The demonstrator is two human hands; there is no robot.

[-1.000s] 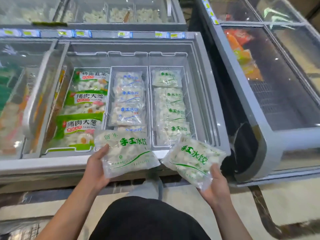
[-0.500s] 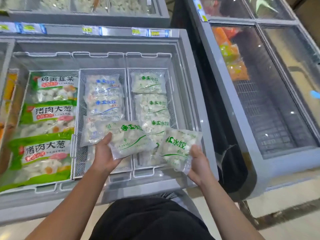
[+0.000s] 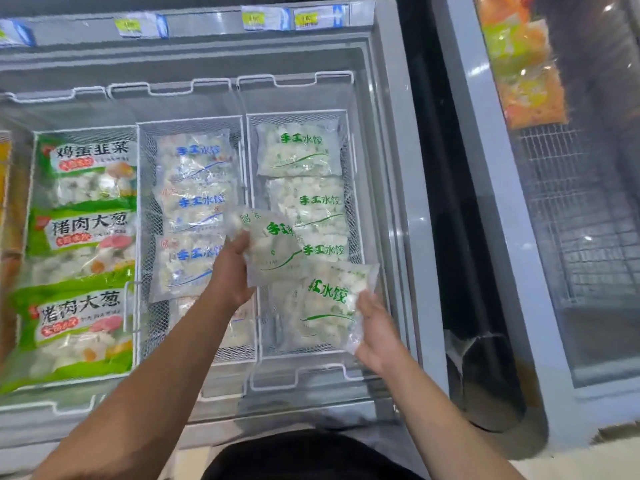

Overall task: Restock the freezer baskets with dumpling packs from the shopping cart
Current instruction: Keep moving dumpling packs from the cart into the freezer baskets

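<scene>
My left hand [image 3: 230, 271] grips a clear dumpling pack with green lettering [image 3: 273, 247], held over the seam between the middle and right wire baskets. My right hand [image 3: 375, 329] grips a second green-lettered dumpling pack [image 3: 332, 299] by its near corner, low over the near part of the right basket [image 3: 351, 154]. That right basket holds several green-lettered packs in a row. The middle basket [image 3: 145, 174] holds blue-lettered dumpling packs. The shopping cart is out of view.
The left basket holds large green bags [image 3: 83, 230] of dumplings. The open chest freezer's grey rim [image 3: 398, 168] runs along the right. A second freezer with a glass lid [image 3: 571, 220] stands to the right across a dark gap. Price tags [image 3: 263, 19] line the far edge.
Both hands have carried their packs forward from the freezer's front edge to over the baskets. My head has come closer and looks more steeply down.
</scene>
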